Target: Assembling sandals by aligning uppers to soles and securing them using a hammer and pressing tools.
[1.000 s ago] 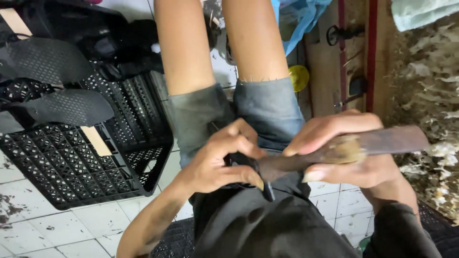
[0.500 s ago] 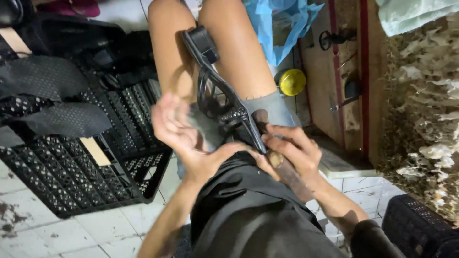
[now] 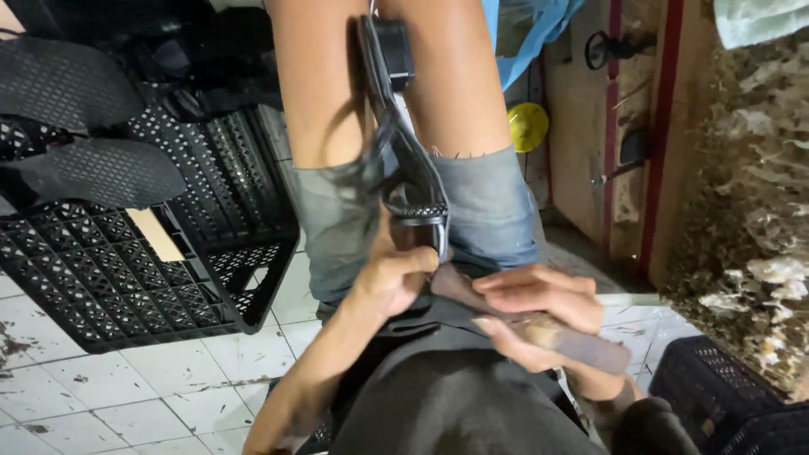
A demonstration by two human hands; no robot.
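Black rubbery sandal upper (image 3: 404, 152) — looped straps, ribbed band — lies along the lap, its lower end pinched in the left hand (image 3: 396, 282). Right hand (image 3: 531, 312) wraps a flat, worn tool (image 3: 573, 341). Perforated black crate (image 3: 126, 270) stands close left — white floor tiles (image 3: 101, 396) between.

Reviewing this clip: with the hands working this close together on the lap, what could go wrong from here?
The right hand holds a worn flat tool pointing at the left hand; a slip could likely hurt the fingers. The black strap piece is pinched only at its lower end and stands up between the knees, so it might twist or drop. Work sits over the lap, near bare legs.
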